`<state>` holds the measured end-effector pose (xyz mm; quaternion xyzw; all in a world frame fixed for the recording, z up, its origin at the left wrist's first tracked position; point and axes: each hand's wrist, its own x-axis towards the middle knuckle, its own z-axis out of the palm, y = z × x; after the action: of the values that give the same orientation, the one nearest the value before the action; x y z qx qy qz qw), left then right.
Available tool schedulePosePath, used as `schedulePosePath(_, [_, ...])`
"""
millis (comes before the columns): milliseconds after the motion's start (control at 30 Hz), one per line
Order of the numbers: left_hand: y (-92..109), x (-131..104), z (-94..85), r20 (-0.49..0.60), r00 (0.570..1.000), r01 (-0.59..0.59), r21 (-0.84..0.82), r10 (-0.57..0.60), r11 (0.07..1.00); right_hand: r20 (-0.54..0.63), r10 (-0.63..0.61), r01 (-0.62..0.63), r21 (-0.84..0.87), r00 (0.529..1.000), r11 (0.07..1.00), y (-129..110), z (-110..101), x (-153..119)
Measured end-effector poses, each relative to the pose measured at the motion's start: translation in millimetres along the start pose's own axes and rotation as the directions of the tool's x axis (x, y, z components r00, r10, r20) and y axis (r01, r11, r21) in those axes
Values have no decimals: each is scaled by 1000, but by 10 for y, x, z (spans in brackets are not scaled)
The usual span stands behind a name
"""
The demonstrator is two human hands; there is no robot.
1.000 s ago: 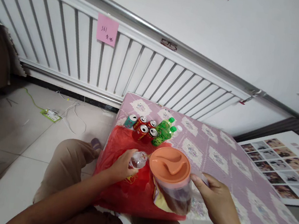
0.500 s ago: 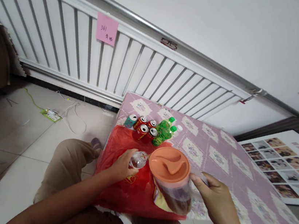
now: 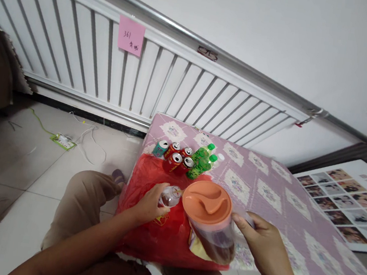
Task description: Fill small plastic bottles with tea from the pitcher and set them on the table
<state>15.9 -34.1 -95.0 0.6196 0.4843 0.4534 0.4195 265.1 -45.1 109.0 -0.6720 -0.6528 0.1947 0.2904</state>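
The person's left hand was curled around a small clear bottle, the fingers parted only by the bottle's width. The bottle lay between the thumb on its near side and the fingers on its far side, with its open mouth clear of the grip and turned toward the pitcher. The right hand was closed around the pitcher's handle, the thumb lying along the top and the fingers wrapped behind it; how tightly they met could not be told. The pitcher's body stood out to the left of those fingers, tilted toward the bottle, with dark liquid inside and an orange lid on top. A thin amber streak showed between the lid's edge and the bottle's mouth, which were close together.

Both vessels were above a red plastic bag spread over the corner of a purple floral cover. A yellow cloth showed partly beneath the pitcher. Beyond the hands, four red cans were grouped beside a teal can on one side and two green bottles on the other.
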Motion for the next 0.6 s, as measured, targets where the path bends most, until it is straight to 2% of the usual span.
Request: schedulePosePath(600, [-11, -2, -15, 4, 1000, -3, -6, 3, 1000, 1, 34, -34, 33, 999, 999, 12, 80, -17])
